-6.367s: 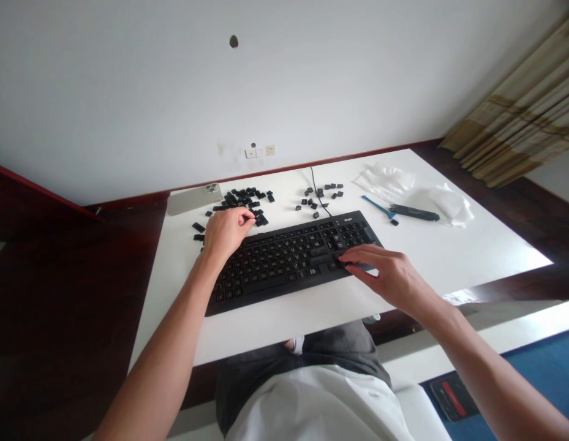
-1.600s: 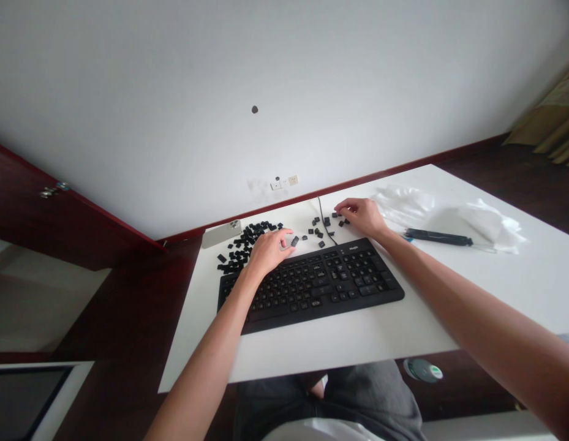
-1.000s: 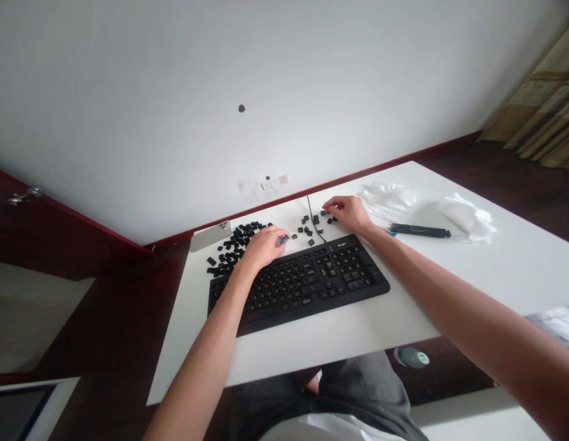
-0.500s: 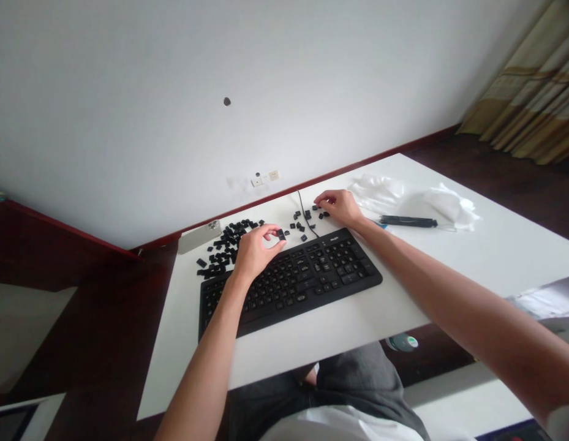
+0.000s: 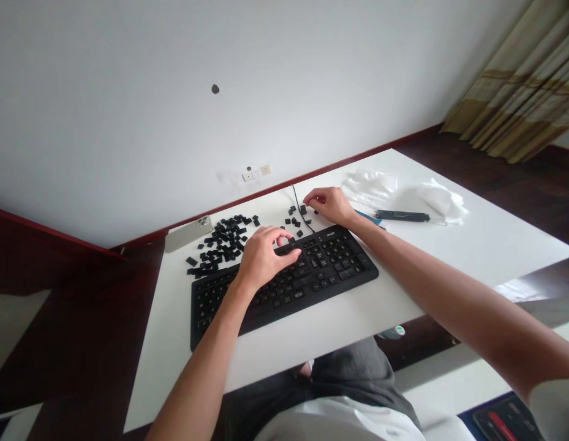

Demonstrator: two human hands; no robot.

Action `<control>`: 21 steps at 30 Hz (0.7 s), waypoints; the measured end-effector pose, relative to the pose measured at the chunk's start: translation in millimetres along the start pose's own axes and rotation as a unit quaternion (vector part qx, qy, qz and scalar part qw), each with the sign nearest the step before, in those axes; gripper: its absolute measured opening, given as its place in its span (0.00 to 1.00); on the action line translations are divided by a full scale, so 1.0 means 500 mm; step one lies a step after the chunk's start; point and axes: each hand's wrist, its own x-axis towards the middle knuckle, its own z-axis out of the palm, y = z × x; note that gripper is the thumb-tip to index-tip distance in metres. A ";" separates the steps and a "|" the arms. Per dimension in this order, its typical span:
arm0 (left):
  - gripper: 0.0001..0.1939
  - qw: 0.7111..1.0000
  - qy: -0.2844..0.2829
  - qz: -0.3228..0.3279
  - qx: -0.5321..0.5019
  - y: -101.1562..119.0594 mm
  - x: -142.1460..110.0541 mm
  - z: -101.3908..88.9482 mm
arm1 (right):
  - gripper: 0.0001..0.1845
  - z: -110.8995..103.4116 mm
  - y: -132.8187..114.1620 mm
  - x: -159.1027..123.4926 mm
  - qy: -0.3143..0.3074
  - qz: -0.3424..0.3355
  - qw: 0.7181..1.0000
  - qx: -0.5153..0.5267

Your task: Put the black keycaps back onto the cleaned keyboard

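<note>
Over the upper edge of the black keyboard [image 5: 307,285], my left hand [image 5: 263,254] has a black keycap [image 5: 291,241] at its thumb and index fingertips. The keyboard lies flat on the white table, and my left hand and forearm hide part of its left half. Beyond the keyboard, my right hand [image 5: 329,204] is low over the table with thumb and fingers drawn together; what is between them is hidden. Just by its fingertips lie several loose keycaps [image 5: 296,222], near the keyboard cable [image 5: 297,199].
A heap of black keycaps [image 5: 224,242] spreads left of my left hand, beside a phone [image 5: 185,236]. Dark pen-like tools [image 5: 402,215] and crumpled white plastic [image 5: 371,187] lie on the table [image 5: 486,245] to the right. The wall stands behind the far edge.
My left hand has moved right and down over the keyboard with the keycap. My right hand stays by the loose keycaps, its fingers lower and closer together. The camera view has shifted slightly.
</note>
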 end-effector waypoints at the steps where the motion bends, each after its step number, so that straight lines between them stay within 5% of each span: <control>1: 0.12 1.000 -0.024 -0.003 -0.006 0.009 -0.004 0.008 | 0.12 0.001 -0.001 0.000 -0.001 0.000 1.000 0.001; 10: 0.13 0.992 -0.108 -0.044 -0.037 0.044 -0.017 0.050 | 0.13 0.001 0.002 0.000 -0.001 0.005 1.000 -0.002; 21: 0.11 0.993 -0.085 -0.069 -0.048 0.050 -0.022 0.059 | 0.13 0.001 0.000 0.002 -0.004 0.009 1.000 0.005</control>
